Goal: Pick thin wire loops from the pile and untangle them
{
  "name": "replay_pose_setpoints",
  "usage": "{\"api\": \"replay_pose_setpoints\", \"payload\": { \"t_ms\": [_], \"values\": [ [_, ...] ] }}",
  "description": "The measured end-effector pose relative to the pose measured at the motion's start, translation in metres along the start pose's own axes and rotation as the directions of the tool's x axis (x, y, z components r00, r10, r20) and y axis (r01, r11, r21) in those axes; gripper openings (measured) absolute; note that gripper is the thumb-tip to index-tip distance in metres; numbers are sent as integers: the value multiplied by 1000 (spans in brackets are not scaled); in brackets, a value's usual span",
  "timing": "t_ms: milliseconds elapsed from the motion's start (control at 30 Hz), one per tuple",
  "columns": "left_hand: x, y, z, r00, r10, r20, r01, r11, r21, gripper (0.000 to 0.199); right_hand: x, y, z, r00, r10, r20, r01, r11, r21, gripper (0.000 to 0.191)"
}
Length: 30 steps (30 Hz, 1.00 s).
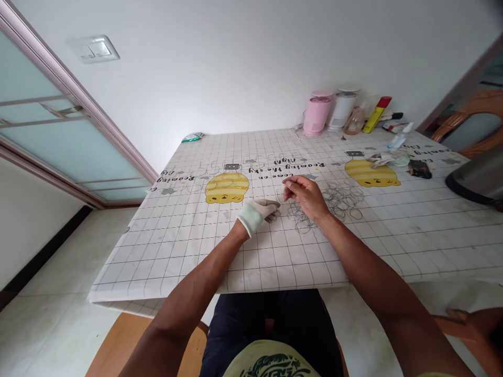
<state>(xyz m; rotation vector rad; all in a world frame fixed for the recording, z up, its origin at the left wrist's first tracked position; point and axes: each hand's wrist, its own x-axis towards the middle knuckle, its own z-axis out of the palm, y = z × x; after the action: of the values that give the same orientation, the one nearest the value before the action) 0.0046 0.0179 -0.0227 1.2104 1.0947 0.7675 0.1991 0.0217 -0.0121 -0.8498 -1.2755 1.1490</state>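
Observation:
A loose heap of thin dark rings or wire loops [343, 201] lies on the checked tablecloth [173, 262]. My left hand [261, 210], in a pale glove with a mint cuff, rests just left of the heap, its fingers together and pointing right; whatever it may hold is too small to name. My bare right hand [304, 196] is above the heap's left side, with thumb and forefinger pinched together on something too small to make out. A few faint loops [214, 175] lie on the cloth beyond my left hand.
At the back right stand a pink device [316, 115], a white device [341, 111], a yellow can [377, 115] and a clear spray bottle [400, 137]. A glove [393, 158], a dark box [419, 169] and a metal kettle [479, 178] are on the right. A green packet [192, 137] lies back left.

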Motion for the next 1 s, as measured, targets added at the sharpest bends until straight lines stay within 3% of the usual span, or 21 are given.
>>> {"api": "replay_pose_setpoints", "payload": {
  "t_ms": [133, 267, 333, 433, 600, 700, 833, 900, 1000],
  "values": [
    [0, 1, 0, 997, 27, -77, -28, 999, -15, 21, 1, 2, -3, 984, 173, -37, -169, 982, 90, 54],
    [-3, 5, 0, 978, 49, -202, -40, 998, 49, 25, -2, 3, 0, 945, 316, 82, -319, 947, 26, 65],
    [-5, 5, 2, 969, 94, -228, -57, 985, 163, 25, -6, 3, 7, 949, 284, 137, -281, 959, -39, 55],
    [-6, 5, 7, 966, 172, -192, -104, 941, 321, 29, -12, 6, 20, 977, 174, 124, -163, 982, -90, 41],
    [-10, 7, 13, 969, 161, -185, -83, 925, 371, 33, -13, 10, 28, 995, 82, 62, -70, 980, -184, 32],
    [-12, 8, 5, 950, 149, -274, -58, 947, 315, 26, -12, 11, 25, 999, 37, 29, -29, 974, -226, 30],
    [-7, 5, -12, 886, 142, -441, -93, 987, 131, 28, -13, 11, 23, 1000, -6, -15, 2, 973, -231, 28],
    [-3, 3, -17, 878, 135, -459, -107, 990, 88, 28, -13, 11, 22, 1000, 7, 9, -5, 974, -225, 28],
    [2, 1, -15, 902, 114, -416, -108, 993, 37, 26, -11, 7, 19, 998, 24, 56, -10, 973, -229, 27]
  ]
}}
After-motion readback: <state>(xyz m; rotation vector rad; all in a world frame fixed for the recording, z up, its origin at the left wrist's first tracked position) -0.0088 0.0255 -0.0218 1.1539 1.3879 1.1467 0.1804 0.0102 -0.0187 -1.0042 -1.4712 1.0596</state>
